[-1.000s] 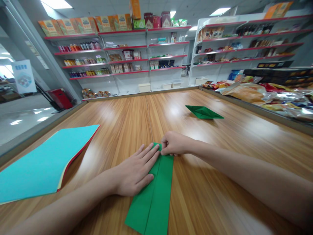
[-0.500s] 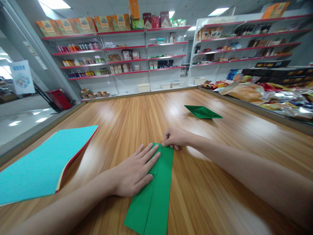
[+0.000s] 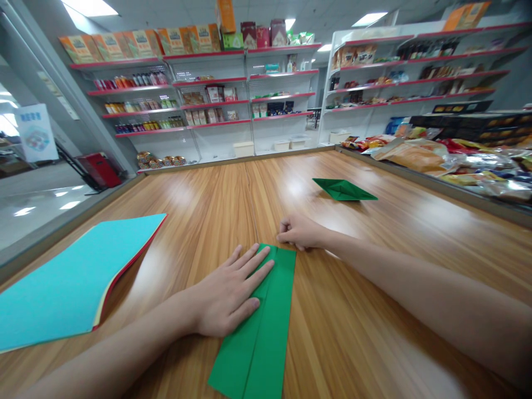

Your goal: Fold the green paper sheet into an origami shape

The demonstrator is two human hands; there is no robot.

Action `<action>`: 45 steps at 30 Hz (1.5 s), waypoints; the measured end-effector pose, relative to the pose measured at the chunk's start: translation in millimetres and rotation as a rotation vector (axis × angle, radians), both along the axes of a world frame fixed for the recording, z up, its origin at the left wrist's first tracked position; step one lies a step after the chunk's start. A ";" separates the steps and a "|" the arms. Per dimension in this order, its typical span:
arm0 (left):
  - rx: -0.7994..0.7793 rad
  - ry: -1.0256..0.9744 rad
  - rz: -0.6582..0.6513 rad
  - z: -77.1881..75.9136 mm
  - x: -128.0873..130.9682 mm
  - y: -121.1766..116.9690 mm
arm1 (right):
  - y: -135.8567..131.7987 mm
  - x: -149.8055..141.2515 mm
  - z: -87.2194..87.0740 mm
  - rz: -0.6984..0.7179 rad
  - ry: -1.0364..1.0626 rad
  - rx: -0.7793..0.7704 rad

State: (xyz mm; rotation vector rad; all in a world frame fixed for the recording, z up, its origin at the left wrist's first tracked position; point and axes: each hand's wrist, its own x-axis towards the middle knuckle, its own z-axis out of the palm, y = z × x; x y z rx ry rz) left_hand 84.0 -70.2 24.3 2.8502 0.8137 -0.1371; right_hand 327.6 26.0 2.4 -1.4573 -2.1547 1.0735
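A strip of green paper (image 3: 270,327), folded lengthwise with edges meeting along a centre line, lies on the wooden table in front of me. My left hand (image 3: 233,291) rests flat on its left half, fingers apart and pointing toward the far end. Just beyond the far edge of the strip is my right hand (image 3: 301,231), its fingers curled in, with no paper visible in them. A small gap shows between its fingertips and the strip. Farther back on the right sits a folded green paper boat (image 3: 344,189).
A stack of coloured paper with a turquoise top sheet (image 3: 78,277) lies on the left of the table. Bagged snacks (image 3: 419,158) are heaped past the table's right rim. Stocked shelves (image 3: 208,83) stand behind, and a red hand truck (image 3: 100,170) is at the left.
My right hand has come off the far edge of the green strip and sits slightly beyond it. My left hand stays flat on the paper.
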 end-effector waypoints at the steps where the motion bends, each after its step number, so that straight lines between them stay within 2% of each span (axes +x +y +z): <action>1: 0.003 -0.006 0.012 -1.0 0.0 0.5 | -1.2 0.1 0.3 0.015 0.013 0.011; 5: 0.010 -0.025 0.046 -6.1 0.6 3.5 | -4.1 0.6 1.3 0.117 0.035 0.042; 8: 0.010 -0.033 0.047 -7.4 1.1 4.4 | -5.4 0.7 2.4 0.134 0.003 0.066; 14: 0.002 -0.069 0.037 -5.2 0.2 3.6 | -9.4 -1.2 8.2 0.145 -0.059 0.121; 21: -0.009 -0.064 0.045 -3.1 2.1 3.9 | -16.5 -9.9 14.8 0.284 -0.135 0.246; 30: -0.001 -0.059 0.054 -4.3 2.5 5.3 | -22.3 -13.0 15.9 0.317 -0.169 0.309; 41: -0.004 -0.080 0.054 -3.3 1.6 7.9 | -44.4 -26.9 22.0 0.512 -0.176 0.393; 45: -0.005 -0.074 0.094 -3.5 4.8 7.0 | -47.3 -28.6 21.5 0.551 -0.174 0.408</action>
